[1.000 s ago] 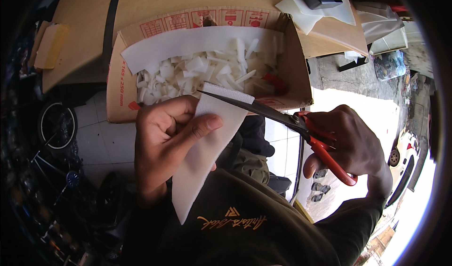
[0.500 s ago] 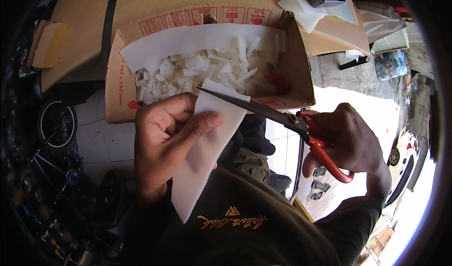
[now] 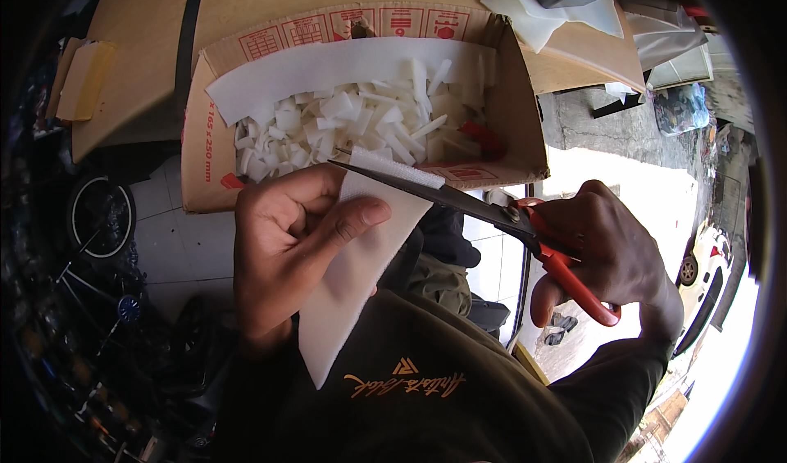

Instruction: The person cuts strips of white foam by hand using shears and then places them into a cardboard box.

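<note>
White foam [image 3: 354,276], perhaps, between scissor blades [image 3: 466,201]

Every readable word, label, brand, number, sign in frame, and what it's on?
Not copying wording; locations only:
Brown cardboard box, left side: red text with numbers, readable.
Its far flap: red pictogram panels, fine print too small.
Dark long-sleeved fabric top, chest: gold lettering and emblem.
White flat foam-like piece, red-handled metal scissors: none visible.

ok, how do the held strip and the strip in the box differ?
The held strip is pinched in the left hand; the boxed strip lies along the box. The held strip looks shorter than the boxed strip. Scissors straddle the held strip, not the boxed strip. Both are white.
</note>
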Tool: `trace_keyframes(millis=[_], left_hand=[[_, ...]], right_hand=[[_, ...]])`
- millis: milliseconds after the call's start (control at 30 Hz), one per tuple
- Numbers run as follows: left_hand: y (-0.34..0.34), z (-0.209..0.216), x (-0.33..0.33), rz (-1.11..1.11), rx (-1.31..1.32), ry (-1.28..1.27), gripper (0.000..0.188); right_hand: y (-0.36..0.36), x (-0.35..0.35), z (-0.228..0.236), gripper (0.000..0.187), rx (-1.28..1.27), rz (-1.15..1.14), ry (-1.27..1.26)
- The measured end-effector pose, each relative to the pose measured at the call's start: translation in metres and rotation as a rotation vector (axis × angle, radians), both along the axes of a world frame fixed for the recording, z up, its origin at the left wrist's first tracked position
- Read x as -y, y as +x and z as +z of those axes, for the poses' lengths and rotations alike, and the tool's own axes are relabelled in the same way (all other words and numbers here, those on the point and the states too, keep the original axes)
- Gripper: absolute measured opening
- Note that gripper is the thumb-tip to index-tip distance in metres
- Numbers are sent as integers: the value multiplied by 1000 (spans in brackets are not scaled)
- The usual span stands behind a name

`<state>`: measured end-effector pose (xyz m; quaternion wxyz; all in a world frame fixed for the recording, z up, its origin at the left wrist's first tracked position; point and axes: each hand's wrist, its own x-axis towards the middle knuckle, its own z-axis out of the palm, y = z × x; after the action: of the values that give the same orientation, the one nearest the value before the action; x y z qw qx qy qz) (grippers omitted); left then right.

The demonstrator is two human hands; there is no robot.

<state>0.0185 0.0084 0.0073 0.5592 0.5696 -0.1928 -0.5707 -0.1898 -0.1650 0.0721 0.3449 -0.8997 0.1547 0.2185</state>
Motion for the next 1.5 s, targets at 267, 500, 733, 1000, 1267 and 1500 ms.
trace_keyframes(millis=[267,500,733,1000,1267,1500], left_hand=[[0,-2,-1,-2,33,2,14],[0,6,1,-6,-5,61,15],[-2,-1,4,-17,34,-9,14],[-2,3,2,50,44,10,15],[-5,2,3,67,52,13,16],[-2,4,2,55,45,14,19]], right_hand=[[5,-2,0,53,153,-76,18],[-2,-2,-8,52,100,-117,2],[-5,-1,3,69,-210,-149,121],[3,4,2,84,-345,21,14],[-2,-1,-2,46,122,-224,51],[-6,-1,-2,49,-17,-492,158]])
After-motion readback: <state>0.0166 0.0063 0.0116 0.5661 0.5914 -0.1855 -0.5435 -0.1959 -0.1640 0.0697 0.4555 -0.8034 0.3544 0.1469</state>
